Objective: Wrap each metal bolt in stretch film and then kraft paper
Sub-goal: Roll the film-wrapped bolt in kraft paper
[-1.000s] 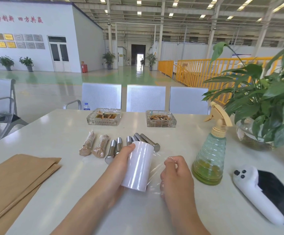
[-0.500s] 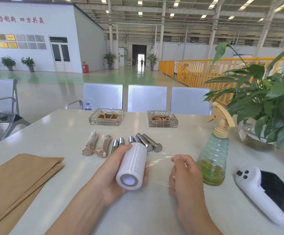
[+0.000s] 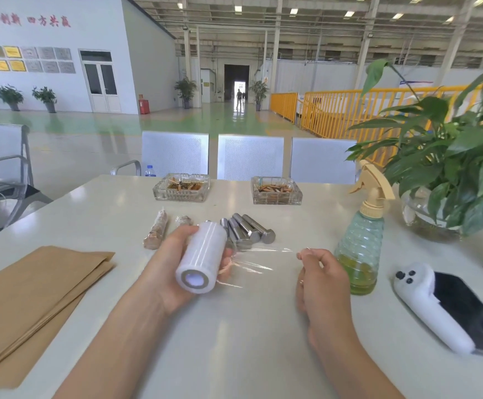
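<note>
Right hand (image 3: pixel 322 279) has pulled film (image 3: pixel 259 259) farther from roll (image 3: pixel 201 262).

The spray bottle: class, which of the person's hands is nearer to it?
Right. The right hand pinches the film end just left of the spray bottle, almost beside it. The left hand grips the film roll farther left, across the stretched film.

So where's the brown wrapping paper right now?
The kraft paper lies flat on the table's near-left side in the head view, left of the left hand holding the film roll.
</note>
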